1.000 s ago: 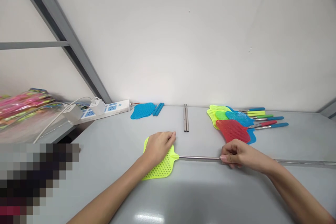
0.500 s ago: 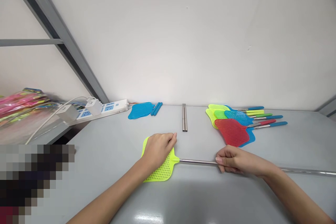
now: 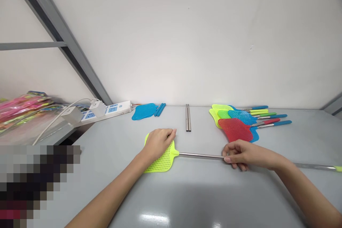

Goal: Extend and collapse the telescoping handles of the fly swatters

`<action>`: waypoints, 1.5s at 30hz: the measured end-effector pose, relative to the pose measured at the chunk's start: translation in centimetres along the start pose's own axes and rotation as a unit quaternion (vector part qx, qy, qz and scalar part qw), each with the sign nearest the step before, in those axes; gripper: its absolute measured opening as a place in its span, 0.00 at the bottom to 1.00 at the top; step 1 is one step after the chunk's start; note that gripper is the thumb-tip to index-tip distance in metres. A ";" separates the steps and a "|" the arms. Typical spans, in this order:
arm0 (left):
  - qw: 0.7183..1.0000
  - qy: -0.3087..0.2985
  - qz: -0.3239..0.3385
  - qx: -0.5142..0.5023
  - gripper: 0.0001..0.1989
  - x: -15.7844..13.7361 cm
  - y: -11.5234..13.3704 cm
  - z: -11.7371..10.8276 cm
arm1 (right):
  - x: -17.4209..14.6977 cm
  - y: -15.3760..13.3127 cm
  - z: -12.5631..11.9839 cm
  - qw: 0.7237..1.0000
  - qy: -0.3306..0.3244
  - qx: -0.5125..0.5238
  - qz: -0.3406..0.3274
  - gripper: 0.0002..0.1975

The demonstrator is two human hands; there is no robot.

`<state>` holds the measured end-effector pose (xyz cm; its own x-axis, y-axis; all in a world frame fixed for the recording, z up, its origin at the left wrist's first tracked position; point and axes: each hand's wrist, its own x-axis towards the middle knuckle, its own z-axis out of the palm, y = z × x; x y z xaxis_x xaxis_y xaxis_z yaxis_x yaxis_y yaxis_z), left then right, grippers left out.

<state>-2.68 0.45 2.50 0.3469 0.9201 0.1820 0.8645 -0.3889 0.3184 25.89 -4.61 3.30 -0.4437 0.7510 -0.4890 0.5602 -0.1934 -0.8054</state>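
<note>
A yellow-green fly swatter [image 3: 164, 162] with a long extended metal shaft lies across the grey table. My left hand [image 3: 158, 143] is closed over its mesh head, fingers at the far edge and partly hidden. Around the middle of the shaft, my right hand [image 3: 237, 155] holds the metal rod between thumb and fingers. The shaft runs on to the right under my wrist, and its yellow-green handle [image 3: 338, 168] shows at the picture's edge. Just beyond my right hand is a pile of fly swatters, with a red swatter [image 3: 236, 130] on top.
Metal tubes [image 3: 188, 118] lie side by side near the wall. Left of them are blue swatter heads [image 3: 144, 111] and blue grips [image 3: 159, 109]. A white power strip [image 3: 117, 109] with plugged-in adapters stands at the back left, by bagged colourful goods [image 3: 24, 108].
My right hand has slid slightly rightward along the shaft, its fingers looser. The handle end has come into view at the right. The view has shifted a little.
</note>
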 end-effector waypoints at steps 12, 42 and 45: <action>0.984 -0.071 0.154 -0.051 0.18 -0.4 0.6 -0.9 | -0.3 0.1 -0.8 0.995 0.078 -0.067 0.000 0.17; 0.961 -0.083 0.259 0.059 0.15 -1.7 2.0 0.1 | -0.1 0.6 -0.2 0.996 0.086 -0.036 0.016 0.18; 0.960 -0.083 0.259 0.068 0.15 -1.9 2.1 0.2 | -0.1 0.8 -0.2 0.997 0.072 -0.013 0.031 0.18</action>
<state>-1.43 -2.08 2.64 0.7865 0.6042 0.1278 0.5961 -0.7968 0.0987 26.58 -4.72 2.75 -0.3032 0.8217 -0.4825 0.6016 -0.2277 -0.7657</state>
